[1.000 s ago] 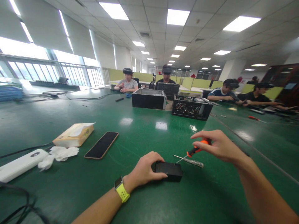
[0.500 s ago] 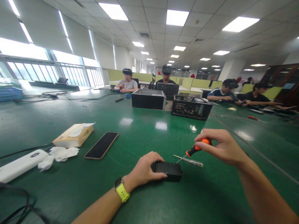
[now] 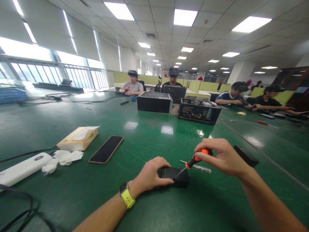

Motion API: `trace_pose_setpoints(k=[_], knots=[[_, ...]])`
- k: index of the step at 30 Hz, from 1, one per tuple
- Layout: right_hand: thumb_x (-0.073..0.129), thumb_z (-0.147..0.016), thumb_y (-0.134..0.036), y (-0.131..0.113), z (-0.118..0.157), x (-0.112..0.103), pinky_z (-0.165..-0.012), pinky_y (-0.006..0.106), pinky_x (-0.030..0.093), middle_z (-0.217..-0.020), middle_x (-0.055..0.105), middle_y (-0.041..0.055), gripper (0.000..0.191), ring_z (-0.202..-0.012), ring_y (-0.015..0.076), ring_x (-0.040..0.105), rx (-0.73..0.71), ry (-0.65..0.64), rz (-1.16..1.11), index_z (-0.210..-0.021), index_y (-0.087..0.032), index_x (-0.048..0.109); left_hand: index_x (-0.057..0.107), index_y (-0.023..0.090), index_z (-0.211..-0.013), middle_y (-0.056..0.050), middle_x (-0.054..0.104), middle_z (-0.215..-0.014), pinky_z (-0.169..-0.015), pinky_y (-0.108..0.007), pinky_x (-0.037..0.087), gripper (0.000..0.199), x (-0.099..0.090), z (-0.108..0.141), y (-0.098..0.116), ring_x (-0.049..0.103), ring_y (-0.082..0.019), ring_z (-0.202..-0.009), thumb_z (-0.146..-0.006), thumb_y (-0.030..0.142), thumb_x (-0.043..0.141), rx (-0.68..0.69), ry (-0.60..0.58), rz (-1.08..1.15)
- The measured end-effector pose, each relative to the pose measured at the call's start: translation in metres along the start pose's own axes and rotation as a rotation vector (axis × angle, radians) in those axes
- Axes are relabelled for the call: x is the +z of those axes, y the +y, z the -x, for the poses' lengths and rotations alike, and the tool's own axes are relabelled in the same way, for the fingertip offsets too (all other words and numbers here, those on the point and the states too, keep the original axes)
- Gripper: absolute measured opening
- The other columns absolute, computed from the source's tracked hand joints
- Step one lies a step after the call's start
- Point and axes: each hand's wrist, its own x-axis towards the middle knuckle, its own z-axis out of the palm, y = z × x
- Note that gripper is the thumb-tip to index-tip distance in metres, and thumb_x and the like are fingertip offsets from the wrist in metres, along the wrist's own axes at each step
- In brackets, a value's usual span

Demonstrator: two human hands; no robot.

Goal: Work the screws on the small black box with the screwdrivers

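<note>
My left hand (image 3: 151, 175) rests on a small black box (image 3: 176, 176) lying flat on the green table (image 3: 149, 135), gripping its left end. My right hand (image 3: 223, 156) pinches the orange-and-black handle of a small screwdriver (image 3: 193, 162), whose thin shaft slants down-left with its tip on the top of the box. A silver metal tool (image 3: 199, 167) lies on the table just behind the box. A yellow-strapped watch (image 3: 126, 194) sits on my left wrist.
A phone (image 3: 106, 149), a tissue box (image 3: 77, 138), crumpled tissue (image 3: 62, 158) and a white power bank (image 3: 23, 168) lie at left. A second black box (image 3: 246, 155) lies behind my right hand. Two open computer cases (image 3: 199, 111) and several seated people are farther back.
My right hand has come down and left, bringing the screwdriver tip from beside the box onto its top. The black box behind my right hand has come into view. My left hand has stayed put.
</note>
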Motion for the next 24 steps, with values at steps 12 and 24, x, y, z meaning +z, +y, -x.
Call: trace_pose_setpoints(k=[12,24], knots=[[0.061,-0.091,-0.036,0.0003,0.0011,-0.0007,-0.06,0.025,0.041,-0.07,0.066,0.0008,0.022,-0.062,0.012,0.057,-0.012,0.012,0.018,-0.082,-0.018,0.071,0.066,0.019,-0.099,-0.005,0.068,-0.096,-0.078,-0.032,0.047,0.041,-0.002,-0.0004,0.0017,0.062,-0.023,-0.088,-0.073,0.047,0.08,-0.009,-0.003,-0.006],[0.061,-0.091,-0.027,-0.0049,0.0037,-0.0047,-0.067,0.026,0.048,-0.092,0.069,0.0055,0.018,-0.074,0.0141,0.062,-0.096,-0.068,-0.043,-0.106,-0.02,0.07,0.067,0.018,-0.099,-0.006,0.069,-0.097,-0.079,-0.031,0.047,0.041,-0.0017,-0.0005,0.002,0.062,-0.023,-0.088,-0.073,0.047,0.081,-0.006,0.004,-0.006]])
